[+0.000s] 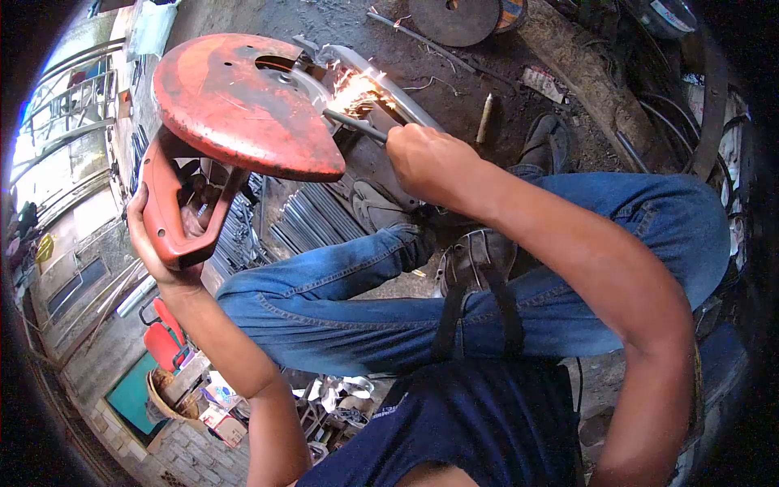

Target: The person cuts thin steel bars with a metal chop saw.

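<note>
A chop saw with a worn red guard (243,114) fills the upper left of the head view. My left hand (162,235) wraps round its red handle (166,203), and the fingers show through the handle's opening. In my right hand (430,162), closed, is a thin grey metal rod (357,126). The rod's far end reaches in beside the guard's edge. Bright orange sparks (357,89) spray there, in front of a grey metal part (389,85) of the saw. The guard hides most of the cutting disc.
Several cut metal rods (316,219) lie in a pile beyond my left leg. Round discs (454,20) rest on the ground at the top, near a loose rod (422,36). A red chair (162,345) and a wicker basket (158,398) stand at the lower left. My shoes are close to the saw.
</note>
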Motion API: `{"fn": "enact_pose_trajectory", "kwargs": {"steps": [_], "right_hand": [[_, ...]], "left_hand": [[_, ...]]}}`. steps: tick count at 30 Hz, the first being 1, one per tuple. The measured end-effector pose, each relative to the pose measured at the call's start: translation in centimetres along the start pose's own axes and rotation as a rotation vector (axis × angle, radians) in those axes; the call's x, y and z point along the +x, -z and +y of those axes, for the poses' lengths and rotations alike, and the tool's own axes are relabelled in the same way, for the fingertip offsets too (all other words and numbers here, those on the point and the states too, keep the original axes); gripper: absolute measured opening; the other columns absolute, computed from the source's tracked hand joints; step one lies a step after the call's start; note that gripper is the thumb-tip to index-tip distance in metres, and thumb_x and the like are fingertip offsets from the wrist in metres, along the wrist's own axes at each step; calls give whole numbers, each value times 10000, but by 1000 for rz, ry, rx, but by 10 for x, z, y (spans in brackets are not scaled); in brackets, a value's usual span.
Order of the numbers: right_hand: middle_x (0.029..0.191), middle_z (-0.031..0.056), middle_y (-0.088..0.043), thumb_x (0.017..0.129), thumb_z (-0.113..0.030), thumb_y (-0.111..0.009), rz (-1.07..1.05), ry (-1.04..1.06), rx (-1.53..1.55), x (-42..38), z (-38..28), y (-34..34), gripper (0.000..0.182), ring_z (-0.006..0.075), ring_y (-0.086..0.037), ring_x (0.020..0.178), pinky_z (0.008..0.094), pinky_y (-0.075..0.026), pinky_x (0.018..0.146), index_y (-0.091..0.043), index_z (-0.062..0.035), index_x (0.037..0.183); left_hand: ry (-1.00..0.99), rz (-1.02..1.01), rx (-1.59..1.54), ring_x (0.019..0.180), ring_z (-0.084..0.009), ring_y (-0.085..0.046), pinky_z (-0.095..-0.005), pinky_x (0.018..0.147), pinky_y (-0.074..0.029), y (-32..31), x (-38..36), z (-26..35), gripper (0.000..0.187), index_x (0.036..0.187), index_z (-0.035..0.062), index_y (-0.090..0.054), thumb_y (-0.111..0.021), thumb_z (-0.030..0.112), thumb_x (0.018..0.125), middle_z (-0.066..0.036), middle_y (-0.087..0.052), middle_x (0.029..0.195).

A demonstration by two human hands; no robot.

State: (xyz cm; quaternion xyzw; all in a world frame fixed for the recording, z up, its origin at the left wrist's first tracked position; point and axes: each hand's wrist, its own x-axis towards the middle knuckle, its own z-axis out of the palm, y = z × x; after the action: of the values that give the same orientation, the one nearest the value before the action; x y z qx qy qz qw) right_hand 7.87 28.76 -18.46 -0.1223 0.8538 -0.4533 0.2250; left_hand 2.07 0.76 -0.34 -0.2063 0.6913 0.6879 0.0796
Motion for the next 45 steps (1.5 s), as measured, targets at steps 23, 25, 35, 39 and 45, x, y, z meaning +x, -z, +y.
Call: {"fn": "enact_pose_trajectory", "kwargs": {"steps": [23, 25, 35, 39, 45], "right_hand": [[929, 287, -646, 954, -266, -506, -41, -163, 384, 11, 4, 5, 342, 452, -625, 871, 493, -490, 767, -656, 40, 970], [921, 276, -648, 972, -312, -485, 48, -100, 446, 13, 24, -11, 382, 427, -628, 855, 479, -475, 764, -636, 36, 1020], [697, -24, -503, 999, -303, -491, 32, -301, 755, 20, 50, -25, 314, 67, -460, 594, 235, -368, 508, -609, -22, 922], [699, -21, -508, 1000, -307, -487, 37, -351, 705, 21, 54, -29, 323, 70, -463, 601, 239, -372, 513, -611, -20, 919], [696, -15, -502, 994, -330, -492, 40, -374, 679, 18, 45, -24, 354, 81, -458, 591, 263, -374, 504, -622, -10, 915]], "left_hand": [[2, 89, 37, 1030, -326, -584, -533, 852, -521, -18, -9, 0, 605, 1304, 55, -476, -520, 467, 863, -153, -584, 1135], [29, 69, 9, 1036, -313, -596, -537, 818, -545, -15, -9, 2, 580, 1336, 79, -465, -558, 405, 865, -123, -551, 1218], [-19, 122, 81, 1005, -319, -608, -535, 791, -559, -7, -5, 3, 646, 1342, 47, -430, -589, 420, 839, -153, -542, 1199], [-37, 71, 97, 1007, -311, -607, -516, 794, -560, -1, -1, 2, 646, 1334, 35, -436, -596, 417, 837, -158, -542, 1198], [-11, 152, 33, 765, -249, -604, -389, 699, -554, -7, 0, 1, 475, 1149, 4, -535, -531, 401, 887, -125, -604, 871]]}}
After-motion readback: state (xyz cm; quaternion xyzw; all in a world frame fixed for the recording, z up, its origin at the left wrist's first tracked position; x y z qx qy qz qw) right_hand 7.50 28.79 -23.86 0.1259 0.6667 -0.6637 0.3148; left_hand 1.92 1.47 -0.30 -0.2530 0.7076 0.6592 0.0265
